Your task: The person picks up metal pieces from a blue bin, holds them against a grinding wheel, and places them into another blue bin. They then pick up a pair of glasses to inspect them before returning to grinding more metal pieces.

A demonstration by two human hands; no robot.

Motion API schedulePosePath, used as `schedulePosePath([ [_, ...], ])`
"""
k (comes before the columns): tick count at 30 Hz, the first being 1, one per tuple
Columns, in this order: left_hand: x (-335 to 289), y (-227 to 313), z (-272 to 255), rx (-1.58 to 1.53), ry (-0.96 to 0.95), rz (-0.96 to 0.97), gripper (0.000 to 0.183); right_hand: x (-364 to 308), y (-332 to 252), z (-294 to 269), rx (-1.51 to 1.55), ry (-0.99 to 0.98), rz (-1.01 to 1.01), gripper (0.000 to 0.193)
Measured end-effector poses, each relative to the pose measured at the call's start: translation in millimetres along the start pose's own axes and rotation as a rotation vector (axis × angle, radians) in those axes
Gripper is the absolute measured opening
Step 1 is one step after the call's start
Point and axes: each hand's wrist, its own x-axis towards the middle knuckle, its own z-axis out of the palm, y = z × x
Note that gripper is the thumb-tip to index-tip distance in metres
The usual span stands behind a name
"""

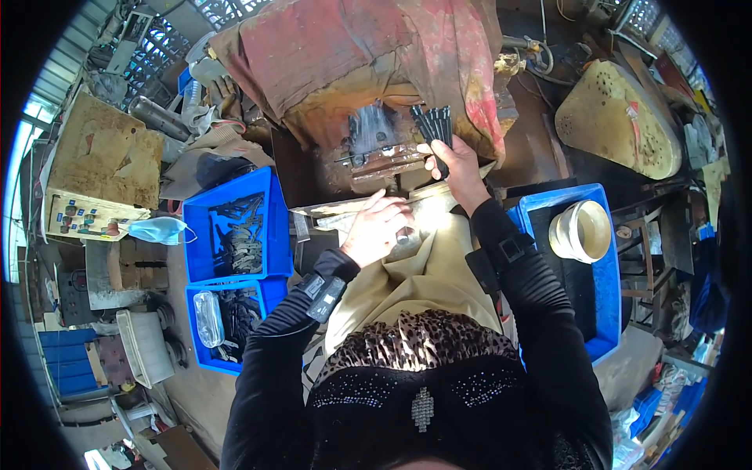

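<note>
In my right hand a bunch of thin dark metal pieces is gripped, fanned upward past the fingers. It stands just right of a rusty, wet machine fixture, with water spray behind it. My left hand is lower, in front of the fixture and over the pale apron on my lap. Its fingers curl round something whose rounded end shows by the palm; what it is, I cannot make out.
Left of me, two blue bins hold many dark metal pieces. A blue tray with a cream bucket stands to the right. A stained red cloth drapes over the machine. A control panel with knobs is at far left.
</note>
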Motion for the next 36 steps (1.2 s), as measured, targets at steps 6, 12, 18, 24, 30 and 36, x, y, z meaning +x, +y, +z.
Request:
schedulePosePath([
  [6,5.2,-7.1,0.1,0.059,0.259,-0.101,0.031,1.8,2.9,-6.5,0.063,-0.016,0.005,0.017],
  [12,73.1,-27.5,-42.9,-0.02,0.46,-0.499,0.026,5.4,-2.5,-6.1,0.172,0.037,0.005,0.012],
  [18,141.9,-103.4,-88.8,0.044,0.471,-0.676,0.033,5.3,4.4,-3.6,0.165,0.007,-0.027,0.014],
  [24,174.5,-148.3,-98.7,0.006,0.366,-0.715,0.038,5.8,4.9,-5.9,0.107,0.036,-0.008,0.013],
  [30,188.6,-172.8,-95.5,0.011,0.351,-0.712,0.042,7.0,4.2,-6.3,0.079,0.037,-0.029,0.013],
  [36,179.3,-178.0,-88.1,-0.045,0.39,-0.754,0.039,4.8,-5.5,-5.1,0.099,-0.01,-0.002,0.014],
])
